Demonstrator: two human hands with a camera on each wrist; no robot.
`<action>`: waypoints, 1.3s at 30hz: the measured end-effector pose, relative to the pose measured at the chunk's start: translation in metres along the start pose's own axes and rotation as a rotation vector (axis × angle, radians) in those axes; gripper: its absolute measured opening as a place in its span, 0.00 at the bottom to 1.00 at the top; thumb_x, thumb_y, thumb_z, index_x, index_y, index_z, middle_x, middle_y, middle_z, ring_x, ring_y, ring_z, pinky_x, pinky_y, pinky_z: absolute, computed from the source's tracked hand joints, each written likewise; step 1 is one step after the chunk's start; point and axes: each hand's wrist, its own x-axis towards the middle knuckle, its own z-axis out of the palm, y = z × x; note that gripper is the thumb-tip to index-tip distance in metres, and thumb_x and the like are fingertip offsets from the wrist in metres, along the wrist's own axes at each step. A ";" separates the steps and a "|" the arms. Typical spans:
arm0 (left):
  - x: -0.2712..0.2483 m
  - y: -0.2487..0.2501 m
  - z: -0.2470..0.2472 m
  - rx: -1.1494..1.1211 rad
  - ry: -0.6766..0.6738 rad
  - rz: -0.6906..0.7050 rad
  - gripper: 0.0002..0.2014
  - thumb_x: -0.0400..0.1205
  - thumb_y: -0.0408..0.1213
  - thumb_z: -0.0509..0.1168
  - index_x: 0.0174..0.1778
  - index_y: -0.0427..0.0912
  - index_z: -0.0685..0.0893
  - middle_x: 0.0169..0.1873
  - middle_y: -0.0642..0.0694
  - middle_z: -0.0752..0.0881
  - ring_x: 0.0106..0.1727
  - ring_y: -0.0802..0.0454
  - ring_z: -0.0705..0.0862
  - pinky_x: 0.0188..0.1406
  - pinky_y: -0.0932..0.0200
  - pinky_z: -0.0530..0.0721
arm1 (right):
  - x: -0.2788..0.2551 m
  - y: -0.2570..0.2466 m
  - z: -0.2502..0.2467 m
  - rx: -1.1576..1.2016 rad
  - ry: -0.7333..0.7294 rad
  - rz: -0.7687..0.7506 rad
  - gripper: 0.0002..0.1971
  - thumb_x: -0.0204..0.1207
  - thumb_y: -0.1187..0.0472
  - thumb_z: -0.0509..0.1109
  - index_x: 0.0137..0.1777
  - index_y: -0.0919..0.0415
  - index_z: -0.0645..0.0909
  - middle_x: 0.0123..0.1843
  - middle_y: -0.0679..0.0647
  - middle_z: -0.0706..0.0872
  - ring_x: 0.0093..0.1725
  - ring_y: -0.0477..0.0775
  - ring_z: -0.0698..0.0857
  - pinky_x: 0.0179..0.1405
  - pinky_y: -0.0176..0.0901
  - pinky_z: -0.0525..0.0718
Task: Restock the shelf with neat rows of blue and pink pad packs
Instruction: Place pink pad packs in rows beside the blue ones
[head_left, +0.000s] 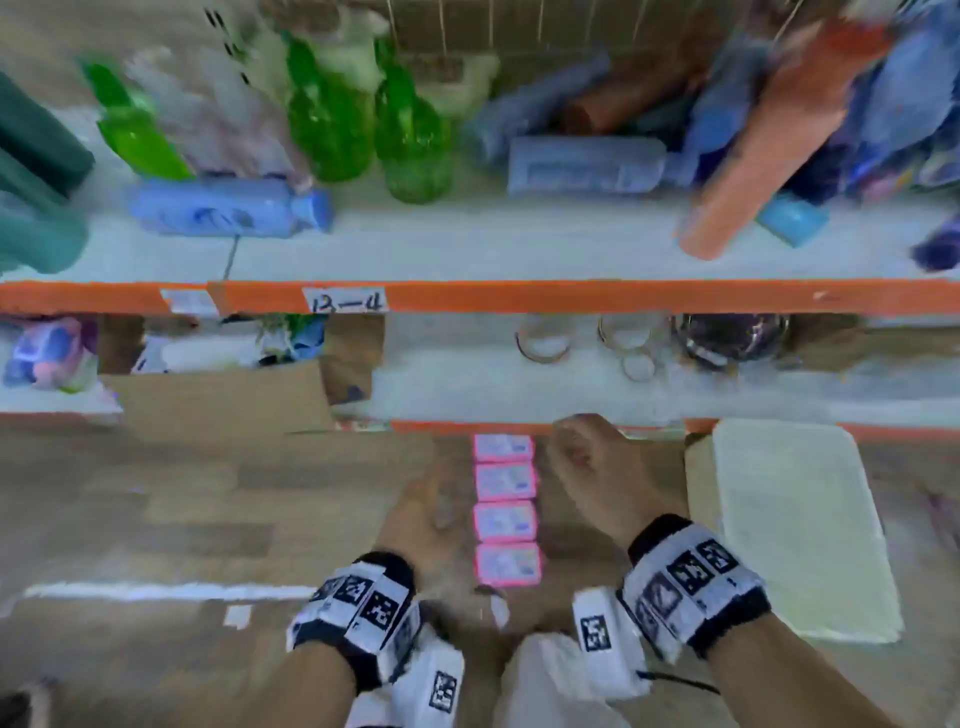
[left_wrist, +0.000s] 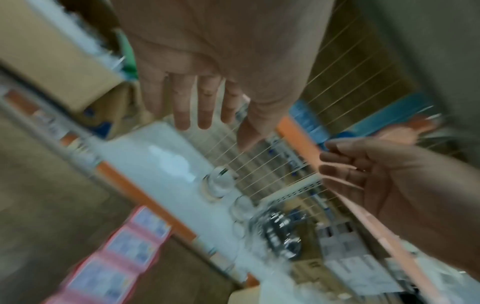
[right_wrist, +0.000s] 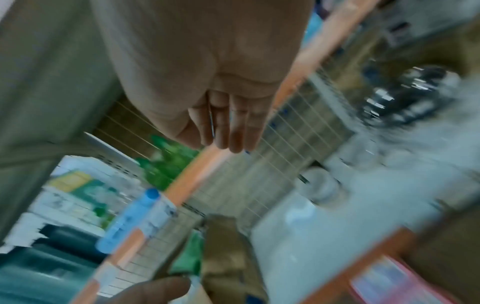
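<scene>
Four pink pad packs (head_left: 506, 512) are being left in a row on the floor (head_left: 208, 509), toward 12 o'clock. Nothing is being held: left hand (head_left: 423, 519) spread, right hand (head_left: 589, 457) loosely curled.

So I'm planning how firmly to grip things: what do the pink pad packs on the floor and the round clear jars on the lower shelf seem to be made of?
The pink rectangular pad packs look wrapped in thin glossy plastic film: printed faces, soft rounded edges. The round clear jars look like glass or hard clear plastic: see-through with bright rims. Blur leaves both uncertain.
</scene>
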 end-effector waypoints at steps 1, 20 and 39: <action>0.016 -0.021 0.021 -0.034 -0.051 -0.066 0.26 0.77 0.35 0.69 0.72 0.40 0.71 0.56 0.53 0.75 0.52 0.57 0.74 0.38 0.82 0.68 | 0.004 0.031 0.021 0.001 -0.033 0.071 0.11 0.77 0.61 0.66 0.58 0.57 0.80 0.53 0.52 0.85 0.46 0.48 0.82 0.46 0.35 0.76; 0.257 -0.285 0.307 -0.227 -0.071 -0.358 0.14 0.82 0.44 0.63 0.62 0.45 0.75 0.40 0.57 0.75 0.37 0.58 0.76 0.34 0.67 0.72 | 0.095 0.421 0.309 0.133 -0.133 0.734 0.32 0.78 0.52 0.66 0.77 0.64 0.61 0.72 0.65 0.73 0.68 0.66 0.76 0.66 0.64 0.76; 0.288 -0.289 0.307 0.091 0.018 0.016 0.51 0.62 0.50 0.79 0.76 0.45 0.57 0.68 0.44 0.70 0.68 0.46 0.72 0.65 0.45 0.77 | 0.063 0.439 0.336 -0.579 -0.335 0.148 0.50 0.56 0.52 0.83 0.74 0.57 0.58 0.73 0.59 0.61 0.70 0.60 0.66 0.58 0.54 0.79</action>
